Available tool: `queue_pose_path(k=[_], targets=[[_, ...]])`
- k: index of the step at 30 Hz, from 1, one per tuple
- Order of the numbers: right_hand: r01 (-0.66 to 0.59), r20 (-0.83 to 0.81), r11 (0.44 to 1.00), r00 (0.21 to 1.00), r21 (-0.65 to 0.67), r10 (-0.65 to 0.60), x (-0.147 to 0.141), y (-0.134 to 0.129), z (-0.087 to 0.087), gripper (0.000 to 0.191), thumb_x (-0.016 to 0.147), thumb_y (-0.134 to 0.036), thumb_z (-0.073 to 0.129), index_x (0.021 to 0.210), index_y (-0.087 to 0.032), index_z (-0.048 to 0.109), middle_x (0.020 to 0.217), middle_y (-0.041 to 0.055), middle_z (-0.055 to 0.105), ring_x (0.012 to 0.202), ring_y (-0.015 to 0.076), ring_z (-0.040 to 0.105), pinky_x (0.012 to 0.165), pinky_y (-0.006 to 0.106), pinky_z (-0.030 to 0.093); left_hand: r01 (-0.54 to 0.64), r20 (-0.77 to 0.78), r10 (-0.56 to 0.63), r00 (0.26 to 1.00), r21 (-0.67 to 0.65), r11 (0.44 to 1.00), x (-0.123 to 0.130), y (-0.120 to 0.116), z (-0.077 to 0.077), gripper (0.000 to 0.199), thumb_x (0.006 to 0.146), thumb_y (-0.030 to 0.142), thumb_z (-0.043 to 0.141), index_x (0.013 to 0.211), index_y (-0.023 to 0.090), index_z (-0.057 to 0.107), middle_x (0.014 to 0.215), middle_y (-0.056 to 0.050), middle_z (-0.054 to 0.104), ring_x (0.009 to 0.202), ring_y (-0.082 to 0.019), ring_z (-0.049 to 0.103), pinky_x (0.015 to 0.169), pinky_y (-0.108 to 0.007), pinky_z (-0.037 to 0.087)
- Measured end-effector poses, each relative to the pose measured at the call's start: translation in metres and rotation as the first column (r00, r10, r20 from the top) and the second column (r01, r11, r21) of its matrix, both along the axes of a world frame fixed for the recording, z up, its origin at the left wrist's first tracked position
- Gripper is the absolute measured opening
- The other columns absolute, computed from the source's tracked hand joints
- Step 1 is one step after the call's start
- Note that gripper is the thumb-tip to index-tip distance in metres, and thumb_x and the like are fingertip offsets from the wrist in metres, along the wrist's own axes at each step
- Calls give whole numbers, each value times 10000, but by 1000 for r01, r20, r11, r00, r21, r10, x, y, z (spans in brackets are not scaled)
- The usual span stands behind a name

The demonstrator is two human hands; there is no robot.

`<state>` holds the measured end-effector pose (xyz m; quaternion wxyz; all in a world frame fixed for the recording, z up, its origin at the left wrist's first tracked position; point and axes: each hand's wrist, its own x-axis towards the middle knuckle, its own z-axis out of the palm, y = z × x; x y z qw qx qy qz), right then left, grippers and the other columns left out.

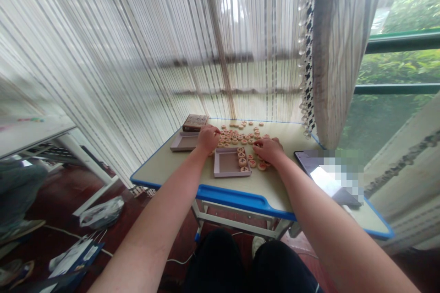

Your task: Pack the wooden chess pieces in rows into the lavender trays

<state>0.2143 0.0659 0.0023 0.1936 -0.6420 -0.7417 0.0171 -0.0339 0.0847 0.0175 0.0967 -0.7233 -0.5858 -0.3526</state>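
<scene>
Round wooden Chinese chess pieces (234,141) with red and dark characters lie spread across the desk's middle. My left hand (207,138) is at the left edge of this spread, fingers curled and closed; what is between the fingertips is too small to make out. On the right side, my right hand (270,150) reaches over the pieces, with thumb and fingertips closed on a Chinese chess piece. Between my wrists stands a shallow open box (227,175), several pieces lined up along its right wall. Part of another shallow box half (182,142) is hidden behind my left hand.
A brown printed box (195,122) rests at the desk's back left. On the right, a phone or tablet (309,169) is partly blurred. The pale desk (158,165) has a blue edge, and curtains (154,55) hang right behind it. Bags (101,213) lie on the floor.
</scene>
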Motion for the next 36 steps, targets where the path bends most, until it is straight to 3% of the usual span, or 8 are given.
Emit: queue_pose_path(k=[8,14,22,29,31,36], targets=[[47,-155,999,987,-23,-50,2,2,-1,336,688,-325,559,988,-221,668,916,33,678,901,199,564,800,292,417,48,-10,-48,999,30,998,-3,6,-5,207,701,140,480,737,167,682,826,-58,652,885,-181,563,918,-327,385],[13,-211,997,978,77,3,1,0,3,304,724,-430,548,882,-214,691,872,36,688,868,193,575,804,297,411,61,-37,-60,998,41,997,-4,9,-7,212,703,158,473,732,171,682,814,-58,655,876,-186,565,903,-330,396],[-21,-92,998,995,61,27,-1,-4,4,298,719,-461,560,856,-237,701,843,60,679,959,247,515,805,344,399,-34,-108,24,994,-89,995,-5,10,-9,224,707,193,472,770,159,685,830,-80,664,854,-200,581,853,-322,426],[-123,-34,992,992,21,123,-4,-10,5,315,710,-458,557,908,-252,691,836,38,673,939,248,493,815,347,385,-122,-71,113,991,-145,982,-6,7,-5,250,730,218,467,828,154,688,885,-107,664,858,-211,587,788,-308,449],[-125,-17,992,992,11,126,-4,-12,6,299,705,-455,557,889,-264,696,839,36,670,947,249,489,815,344,384,-69,-71,59,996,-150,986,-4,5,-3,237,720,207,477,813,156,689,876,-92,665,860,-197,584,802,-295,446],[-144,20,990,989,0,144,-3,-13,9,241,699,-399,573,850,-262,701,845,36,671,920,235,508,847,345,367,267,-146,-300,943,-210,941,4,-5,0,170,676,242,552,751,177,690,815,-33,659,830,-161,573,808,-262,438]])
